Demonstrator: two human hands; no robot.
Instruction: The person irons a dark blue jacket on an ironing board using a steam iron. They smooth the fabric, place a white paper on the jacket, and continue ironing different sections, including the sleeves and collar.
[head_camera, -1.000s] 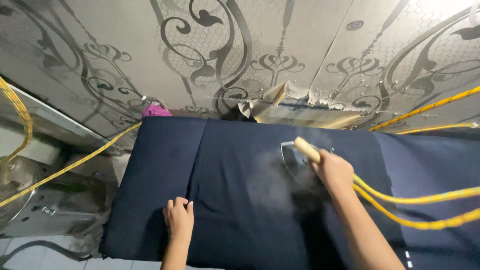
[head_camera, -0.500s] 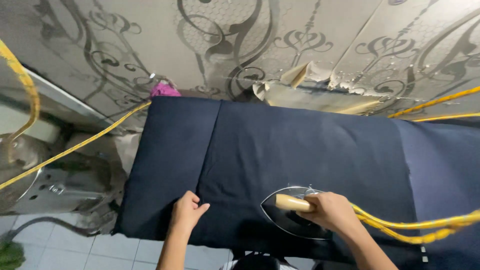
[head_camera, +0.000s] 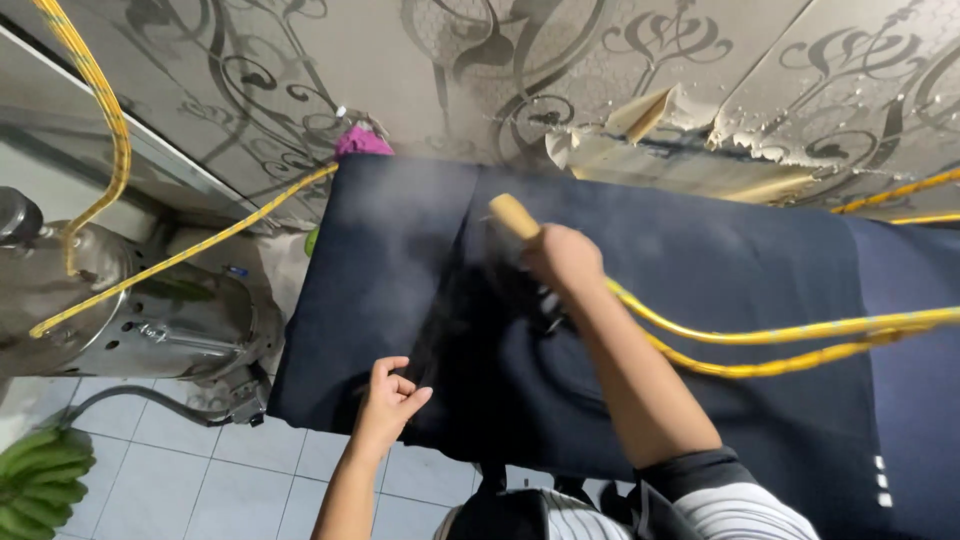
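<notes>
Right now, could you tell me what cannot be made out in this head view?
- Iron's body: hidden by steam and the right hand; only its wooden handle shows.
- Dark cloth: cut off at the right edge.
- Left hand: fingers curled at the cloth's near edge, grip unclear.
- Green bunch: cut off at the lower-left corner.

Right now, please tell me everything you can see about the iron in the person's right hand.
The iron has a pale wooden handle, which the right hand grips from above. Its dark body is mostly hidden by the hand and by steam. It rests on the dark navy cloth, near the far edge. Yellow hoses run from it to the right.
</notes>
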